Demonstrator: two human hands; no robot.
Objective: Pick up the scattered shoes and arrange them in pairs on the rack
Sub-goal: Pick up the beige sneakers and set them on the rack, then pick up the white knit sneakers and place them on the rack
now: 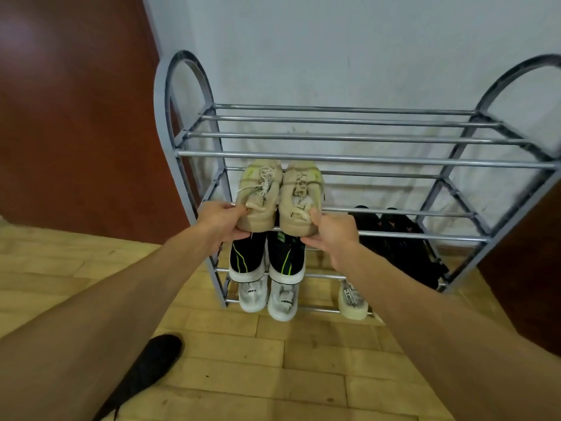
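The matte white wall (pixel 334 56) rises beyond both hands, a smooth red-brown door (pixel 76 117) stands out past the left hand (pixel 223 221), and pale wooden floor (pixel 303 375) planks spread beneath the forearms. The rack (pixel 334 156) is grey metal: round, shiny rods run between two arched end frames, and its right end is cut off by the picture's edge. The top tier, above the hands, is bare rod, and open rod runs right of the right hand (pixel 331 230) on the hands' own tier. A soft black pair (pixel 400 238) lies low to the right of the right hand, apparently one tier down, half hidden behind rods. A dark shoe (pixel 145 369) lies on the floor below the left forearm, partly covered by it. Straight under the hands sits a black pair with green stripes (pixel 247 256) and white soles, then a white pair (pixel 253 296) on the lowest rods, with a single cream shoe (pixel 352 302) under the right wrist. The left beige sneaker (pixel 259 189) and right beige sneaker (pixel 299 192), chunky and laced, rest side by side and touching on the second tier, toes toward the wall. Each hand grips the heel of its own sneaker, thumb on top, fingers curled beneath.
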